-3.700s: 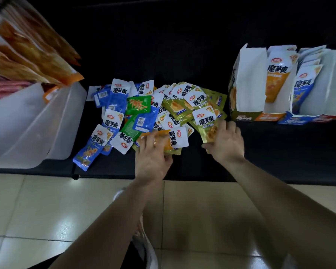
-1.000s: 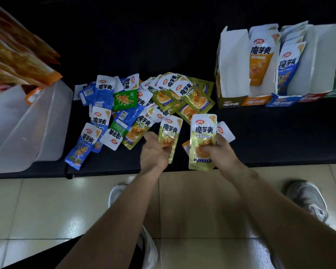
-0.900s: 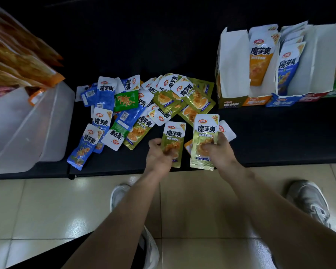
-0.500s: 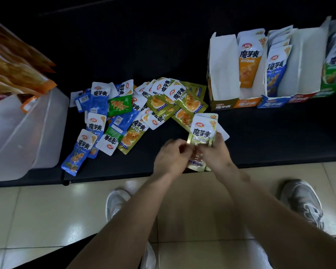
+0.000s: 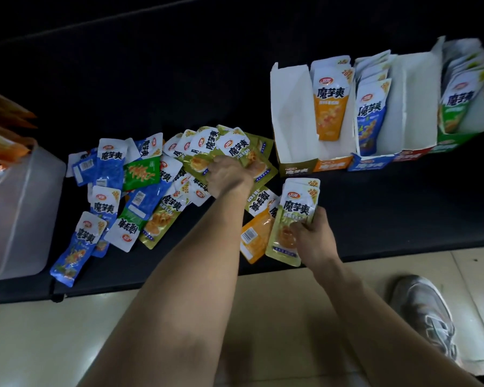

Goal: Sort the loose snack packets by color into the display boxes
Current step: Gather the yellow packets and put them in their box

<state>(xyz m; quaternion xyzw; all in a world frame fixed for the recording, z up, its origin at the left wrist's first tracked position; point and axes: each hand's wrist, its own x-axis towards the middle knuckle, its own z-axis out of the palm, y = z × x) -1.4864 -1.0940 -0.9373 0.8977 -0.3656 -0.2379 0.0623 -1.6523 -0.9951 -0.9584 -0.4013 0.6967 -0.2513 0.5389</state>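
Packet sorting: right hand (image 5: 313,237) grips a thin stack of olive-green foil snack packets (image 5: 292,219); left hand (image 5: 229,174) is down on the loose pile.
Right thumb and fingers curl round the stack's lower half, at the front edge of the black shelf top (image 5: 389,213), just beside a face-down orange packet (image 5: 253,237). Left hand lies palm-down on olive-green packets at the right end of the mixed pile of blue, green and olive packets (image 5: 140,188), fingers bent over them; gripping or only touching, cannot tell. Right rear, three open cardboard display boxes stand side by side: olive-orange box (image 5: 291,115) with an orange packet, blue box (image 5: 369,163) with blue packets, green box (image 5: 447,146) with green packets. Translucent plastic bin (image 5: 20,213) far left; grey sneaker (image 5: 428,314) on beige floor tiles.
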